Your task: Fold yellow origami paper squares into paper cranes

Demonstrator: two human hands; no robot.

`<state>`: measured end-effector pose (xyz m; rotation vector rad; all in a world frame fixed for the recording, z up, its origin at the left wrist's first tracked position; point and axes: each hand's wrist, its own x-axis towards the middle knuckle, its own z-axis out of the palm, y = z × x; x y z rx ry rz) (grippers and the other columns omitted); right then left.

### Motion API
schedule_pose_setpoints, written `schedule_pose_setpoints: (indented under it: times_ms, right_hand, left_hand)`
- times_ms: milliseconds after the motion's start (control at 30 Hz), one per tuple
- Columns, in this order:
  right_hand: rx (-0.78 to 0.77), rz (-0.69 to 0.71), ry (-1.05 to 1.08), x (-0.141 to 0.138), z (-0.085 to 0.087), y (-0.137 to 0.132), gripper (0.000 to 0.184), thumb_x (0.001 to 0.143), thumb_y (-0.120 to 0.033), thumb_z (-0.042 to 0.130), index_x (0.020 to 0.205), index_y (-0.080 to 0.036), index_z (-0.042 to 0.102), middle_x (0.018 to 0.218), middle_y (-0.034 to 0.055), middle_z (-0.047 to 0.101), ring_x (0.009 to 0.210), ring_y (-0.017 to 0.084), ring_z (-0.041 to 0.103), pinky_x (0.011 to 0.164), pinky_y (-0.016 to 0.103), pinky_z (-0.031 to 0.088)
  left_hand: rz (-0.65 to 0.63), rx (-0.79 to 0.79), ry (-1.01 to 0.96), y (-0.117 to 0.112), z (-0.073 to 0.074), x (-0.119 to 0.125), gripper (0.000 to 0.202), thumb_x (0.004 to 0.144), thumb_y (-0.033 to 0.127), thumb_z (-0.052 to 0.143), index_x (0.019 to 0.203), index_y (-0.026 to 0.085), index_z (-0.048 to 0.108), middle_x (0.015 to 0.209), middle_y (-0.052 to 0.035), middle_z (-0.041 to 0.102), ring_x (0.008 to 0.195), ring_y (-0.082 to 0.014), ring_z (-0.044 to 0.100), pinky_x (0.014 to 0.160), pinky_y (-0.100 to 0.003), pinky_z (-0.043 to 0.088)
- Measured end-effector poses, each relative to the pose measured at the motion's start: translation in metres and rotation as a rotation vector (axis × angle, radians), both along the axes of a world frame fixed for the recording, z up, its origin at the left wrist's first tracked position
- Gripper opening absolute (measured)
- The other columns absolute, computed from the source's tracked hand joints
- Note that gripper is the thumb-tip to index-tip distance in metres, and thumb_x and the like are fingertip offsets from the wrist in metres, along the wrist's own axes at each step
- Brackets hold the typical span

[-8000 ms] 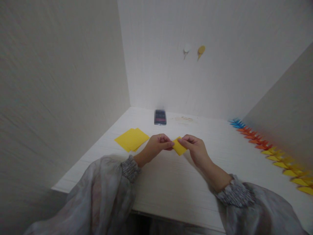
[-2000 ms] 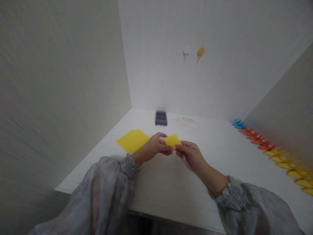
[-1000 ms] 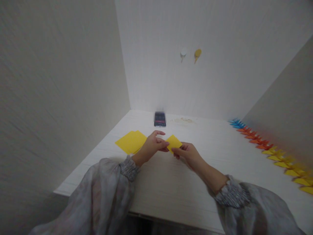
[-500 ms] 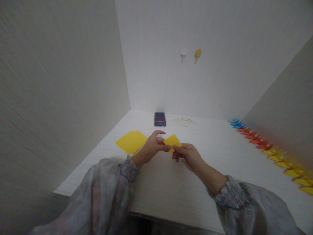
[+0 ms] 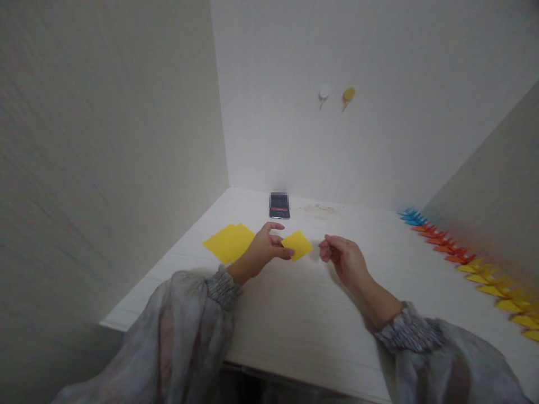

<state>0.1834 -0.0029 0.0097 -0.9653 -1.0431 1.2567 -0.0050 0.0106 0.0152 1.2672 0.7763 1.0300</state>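
A small yellow square of folded paper (image 5: 298, 245) is pinched at its left corner by my left hand (image 5: 266, 247), thumb below and fingers behind. The index finger of that hand is stretched out above it. To the right, my right hand (image 5: 346, 259) is apart from the paper, its thumb and fingertips drawn together with nothing visible between them. Larger yellow sheets (image 5: 229, 242) lie flat on the table, left of my left hand and partly covered by it.
A phone (image 5: 279, 205) stands at the back of the white table (image 5: 303, 331). Blue, orange and yellow folded paper figures (image 5: 458, 255) line the right side by the wall. Two hooks, one white (image 5: 324, 92) and one gold (image 5: 348, 95), are on the back wall.
My right hand has let go of the folded paper and moved off to the right. My left hand still holds the paper in about the same spot.
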Motion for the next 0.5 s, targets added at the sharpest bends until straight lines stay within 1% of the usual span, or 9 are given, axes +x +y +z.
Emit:
schedule_pose_setpoints:
  times_ms: [33, 67, 133, 167, 233, 300, 367, 433, 500]
  right_hand:
    - [0.014, -0.018, -0.011, 0.002, 0.001, 0.001, 0.023, 0.066, -0.031, 0.061, 0.055, -0.011, 0.060, 0.044, 0.0005, 0.056, 0.039, 0.007, 0.046, 0.041, 0.020, 0.034]
    - [0.012, -0.005, -0.035, 0.003, 0.001, 0.002, 0.023, 0.067, -0.032, 0.061, 0.057, -0.011, 0.061, 0.047, 0.0012, 0.057, 0.040, 0.007, 0.047, 0.042, 0.020, 0.036]
    - [-0.006, 0.068, -0.082, -0.001, 0.000, 0.000, 0.027, 0.071, -0.037, 0.057, 0.062, -0.012, 0.061, 0.053, 0.0019, 0.059, 0.045, 0.009, 0.049, 0.047, 0.022, 0.039]
    - [-0.004, 0.117, -0.099, -0.005, -0.002, -0.002, 0.027, 0.072, -0.038, 0.055, 0.067, -0.012, 0.061, 0.060, 0.0027, 0.060, 0.051, 0.010, 0.052, 0.049, 0.022, 0.040]
    - [-0.004, 0.209, -0.156, -0.014, -0.007, -0.005, 0.025, 0.069, -0.037, 0.059, 0.071, -0.012, 0.061, 0.064, 0.0027, 0.060, 0.056, 0.011, 0.052, 0.050, 0.022, 0.040]
    - [-0.029, 0.266, -0.220, -0.021, -0.013, -0.006, 0.023, 0.065, -0.035, 0.063, 0.070, -0.012, 0.060, 0.063, 0.0020, 0.059, 0.054, 0.010, 0.051, 0.049, 0.021, 0.038]
    - [-0.056, 0.274, -0.283, -0.023, -0.020, -0.005, 0.023, 0.064, -0.034, 0.064, 0.071, -0.012, 0.059, 0.061, 0.0007, 0.058, 0.051, 0.009, 0.048, 0.046, 0.021, 0.036]
    - [-0.047, 0.250, -0.393, -0.022, -0.024, -0.003, 0.020, 0.065, -0.033, 0.062, 0.070, -0.013, 0.059, 0.057, -0.0010, 0.054, 0.049, 0.009, 0.046, 0.045, 0.021, 0.036]
    - [0.058, 0.192, -0.599, -0.019, -0.026, -0.001, 0.015, 0.068, -0.029, 0.059, 0.066, -0.014, 0.058, 0.053, -0.0021, 0.051, 0.048, 0.009, 0.044, 0.046, 0.022, 0.036]
  left_hand:
    - [0.000, -0.002, 0.011, 0.000, 0.000, 0.000, 0.060, 0.053, 0.011, 0.071, 0.098, 0.017, 0.033, 0.059, 0.0026, 0.059, 0.052, -0.0116, 0.058, 0.054, -0.025, 0.045]
    - [-0.009, -0.008, 0.020, 0.000, 0.000, 0.000, 0.060, 0.052, 0.011, 0.071, 0.098, 0.017, 0.033, 0.059, 0.0024, 0.059, 0.052, -0.0117, 0.058, 0.054, -0.025, 0.045]
    - [-0.053, -0.029, 0.030, 0.000, -0.001, 0.000, 0.061, 0.051, 0.011, 0.072, 0.098, 0.017, 0.033, 0.059, 0.0022, 0.059, 0.051, -0.0118, 0.058, 0.054, -0.025, 0.045]
    - [-0.077, -0.036, 0.035, 0.000, -0.001, 0.001, 0.061, 0.051, 0.011, 0.072, 0.097, 0.017, 0.033, 0.059, 0.0026, 0.059, 0.051, -0.0116, 0.057, 0.053, -0.025, 0.045]
    - [-0.106, -0.040, 0.046, 0.001, -0.004, 0.002, 0.062, 0.049, 0.011, 0.073, 0.097, 0.017, 0.034, 0.058, 0.0040, 0.058, 0.049, -0.0109, 0.057, 0.053, -0.025, 0.045]
    - [-0.088, -0.049, 0.054, 0.002, -0.007, 0.002, 0.062, 0.049, 0.012, 0.073, 0.097, 0.017, 0.035, 0.060, 0.0046, 0.057, 0.049, -0.0097, 0.056, 0.053, -0.025, 0.045]
    - [-0.039, -0.055, 0.046, 0.004, -0.011, 0.001, 0.055, 0.053, 0.017, 0.072, 0.096, 0.017, 0.037, 0.064, 0.0040, 0.057, 0.052, -0.0088, 0.056, 0.056, -0.026, 0.046]
    - [0.007, -0.027, 0.044, 0.007, -0.014, 0.000, 0.046, 0.060, 0.021, 0.067, 0.095, 0.016, 0.039, 0.065, 0.0034, 0.057, 0.057, -0.0085, 0.056, 0.059, -0.025, 0.046]
    - [0.048, 0.070, 0.094, 0.008, -0.017, -0.002, 0.040, 0.064, 0.022, 0.064, 0.095, 0.016, 0.041, 0.064, 0.0031, 0.058, 0.059, -0.0087, 0.056, 0.061, -0.024, 0.045]
